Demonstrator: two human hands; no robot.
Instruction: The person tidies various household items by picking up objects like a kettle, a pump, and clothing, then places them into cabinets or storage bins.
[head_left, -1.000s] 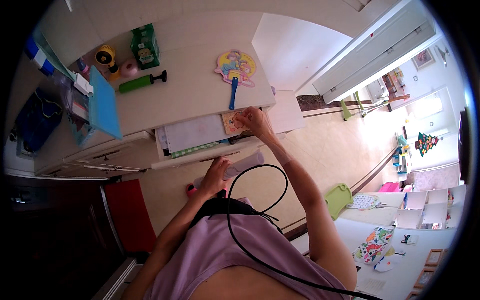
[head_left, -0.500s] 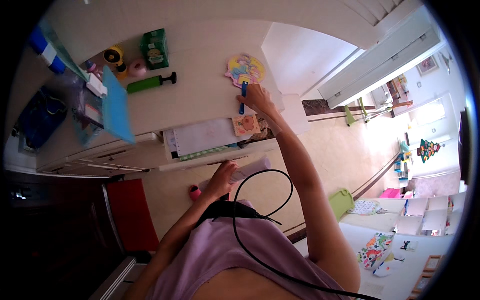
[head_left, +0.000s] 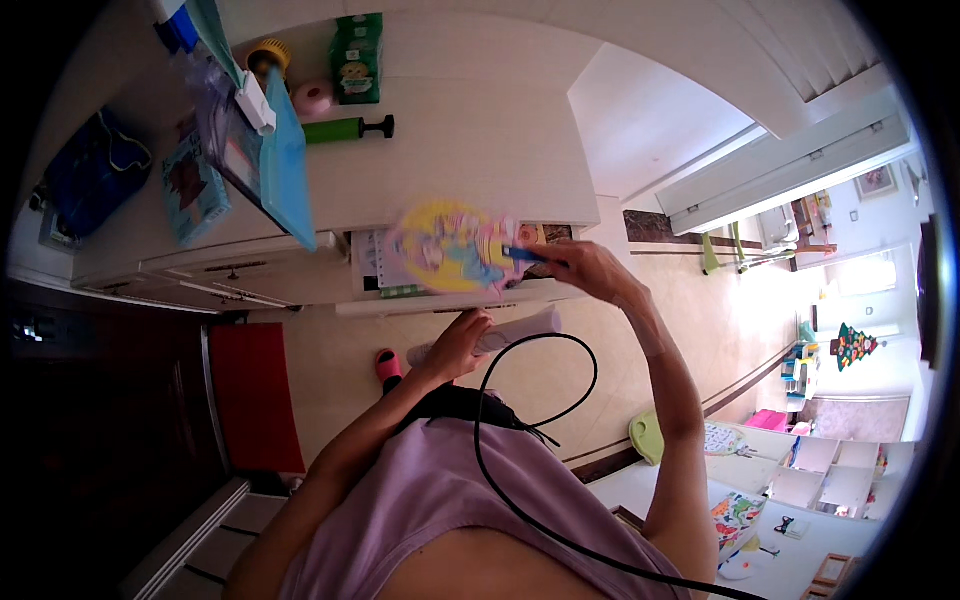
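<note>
My right hand (head_left: 597,272) is closed on the blue handle of a flat cartoon hand fan (head_left: 450,245), pink-edged with a yellow and blue picture. The fan is blurred by motion and hangs over an open drawer (head_left: 385,309), hiding much of its contents. White sheets (head_left: 368,258) and a green checked item (head_left: 402,291) show beside the fan in the drawer. Just in front of the drawer, my left hand (head_left: 460,347) is closed round a pale lilac roll (head_left: 530,326) that looks like rolled paper.
On the countertop (head_left: 470,150) stand a green hand pump (head_left: 335,130), a green packet (head_left: 358,70), a pink roll (head_left: 313,97) and a light blue folder (head_left: 287,160). A black cable (head_left: 478,425) loops before my body. A pink shoe (head_left: 388,365) shows on the floor.
My right hand has lifted the fan off the countertop and brought it nearer, over the open drawer. The left hand still holds the roll. The view has shifted somewhat.
</note>
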